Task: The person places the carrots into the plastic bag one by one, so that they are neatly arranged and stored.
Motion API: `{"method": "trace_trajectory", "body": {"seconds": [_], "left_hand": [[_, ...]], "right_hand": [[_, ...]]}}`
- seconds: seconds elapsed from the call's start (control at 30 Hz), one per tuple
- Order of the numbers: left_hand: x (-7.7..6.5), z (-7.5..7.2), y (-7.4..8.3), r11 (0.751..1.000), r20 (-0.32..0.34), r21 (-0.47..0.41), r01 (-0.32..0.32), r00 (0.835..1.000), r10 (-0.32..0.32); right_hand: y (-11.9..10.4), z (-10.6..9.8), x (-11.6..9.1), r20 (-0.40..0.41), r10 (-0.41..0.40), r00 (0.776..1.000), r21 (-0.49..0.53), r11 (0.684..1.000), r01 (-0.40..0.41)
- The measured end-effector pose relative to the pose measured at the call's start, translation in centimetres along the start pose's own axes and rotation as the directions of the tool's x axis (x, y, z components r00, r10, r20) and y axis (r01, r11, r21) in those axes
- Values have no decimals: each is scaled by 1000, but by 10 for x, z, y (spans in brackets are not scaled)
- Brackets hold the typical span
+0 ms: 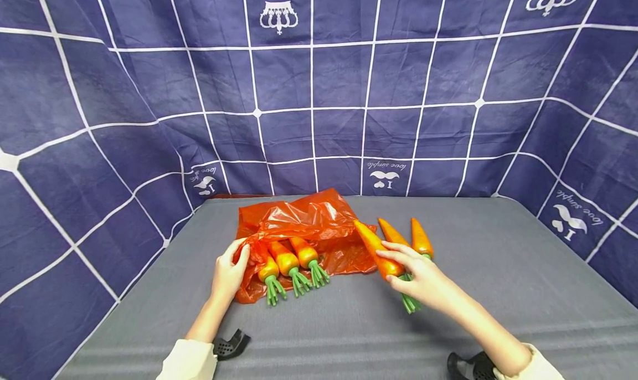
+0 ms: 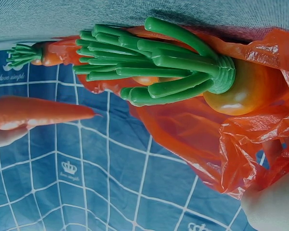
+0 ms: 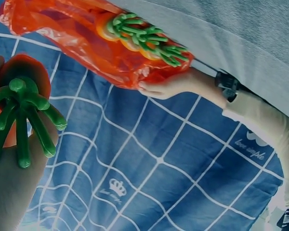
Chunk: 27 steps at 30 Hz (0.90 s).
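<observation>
Beyond carrots, grey tabletop, blue drapes

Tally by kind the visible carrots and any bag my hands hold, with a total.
Red bag in the left hand: 1
Carrots: 6 (3 partly in the bag, 1 in the right hand, 2 on the table)
Total: 7

Left hand in a pinch, right hand in a grip

Bright light, soft shadows, glare on bag
</observation>
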State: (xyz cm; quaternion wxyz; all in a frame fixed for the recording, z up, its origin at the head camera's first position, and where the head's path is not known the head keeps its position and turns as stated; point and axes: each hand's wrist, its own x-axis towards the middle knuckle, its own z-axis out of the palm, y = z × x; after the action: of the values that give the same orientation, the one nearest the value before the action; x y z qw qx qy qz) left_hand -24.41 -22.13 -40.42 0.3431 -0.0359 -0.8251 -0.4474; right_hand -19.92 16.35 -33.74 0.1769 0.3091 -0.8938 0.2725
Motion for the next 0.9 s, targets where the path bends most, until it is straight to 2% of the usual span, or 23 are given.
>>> {"method": "trace_trajectory", "body": {"seconds": [0.3,0.53,0.9], "left_hand": [[0,0,1,1000,1,-3,-1,1000,1],[-1,-1,2,1000,7,5,5,1000,-5],[0,0,0,1000,3,-14,-1,1000,1]], "right_hand": [[-11,6,-4,85,22,996,20,1000,-23],[-15,18,-9,123,-38,992,35,999,34],[-16,34,-4,198,-37,980,13,999,35]]}}
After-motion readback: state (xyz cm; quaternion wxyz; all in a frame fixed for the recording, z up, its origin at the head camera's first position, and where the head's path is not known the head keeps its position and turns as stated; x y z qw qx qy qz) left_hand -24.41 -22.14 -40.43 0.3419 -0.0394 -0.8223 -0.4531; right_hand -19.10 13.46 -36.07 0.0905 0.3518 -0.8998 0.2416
